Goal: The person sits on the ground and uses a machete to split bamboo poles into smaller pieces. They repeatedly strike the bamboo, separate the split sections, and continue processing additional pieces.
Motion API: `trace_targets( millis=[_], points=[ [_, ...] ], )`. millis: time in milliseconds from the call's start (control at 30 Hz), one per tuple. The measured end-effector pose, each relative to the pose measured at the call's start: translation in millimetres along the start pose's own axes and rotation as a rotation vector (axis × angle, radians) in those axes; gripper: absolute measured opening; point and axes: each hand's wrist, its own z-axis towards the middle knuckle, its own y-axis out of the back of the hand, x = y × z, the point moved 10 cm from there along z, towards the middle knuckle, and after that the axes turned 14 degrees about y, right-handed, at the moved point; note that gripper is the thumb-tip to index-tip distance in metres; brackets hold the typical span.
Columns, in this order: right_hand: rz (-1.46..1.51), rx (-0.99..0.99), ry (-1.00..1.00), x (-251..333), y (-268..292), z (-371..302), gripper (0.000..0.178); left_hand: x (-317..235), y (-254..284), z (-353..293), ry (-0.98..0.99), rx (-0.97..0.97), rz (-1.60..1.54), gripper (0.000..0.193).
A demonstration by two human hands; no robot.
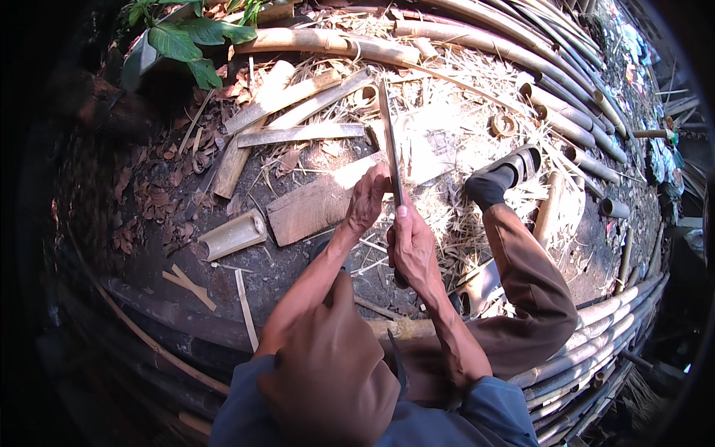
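My right hand is wrapped around the handle end of a machete, its thumb lying along the base of the blade. The long, narrow blade points away from me, nearly upright in the view. Close against the blade's left side is my left hand, with its fingers curled. Whatever those fingers pinch is mostly hidden behind them. Beneath and left of the hands, a flat wooden board rests on the ground. A split bamboo piece lies hollow side up to its left.
Cut bamboo lengths lie beyond the board. Long bamboo poles curve along the far right, and more poles run beneath me. Pale shavings litter the ground near my sandalled foot. Green leaves hang at the far left.
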Motion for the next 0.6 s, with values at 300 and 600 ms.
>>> trace_targets(
  millis=[300,600],
  points=[
    [-0.094,0.067,-0.003,2,-17,5,0.047,54,22,-12,0.023,-0.169,-0.146,0.066],
    [-0.045,0.067,0.049,-12,-22,2,0.048,98,113,-85,0.253,-0.487,-0.199,0.041]
  ],
)
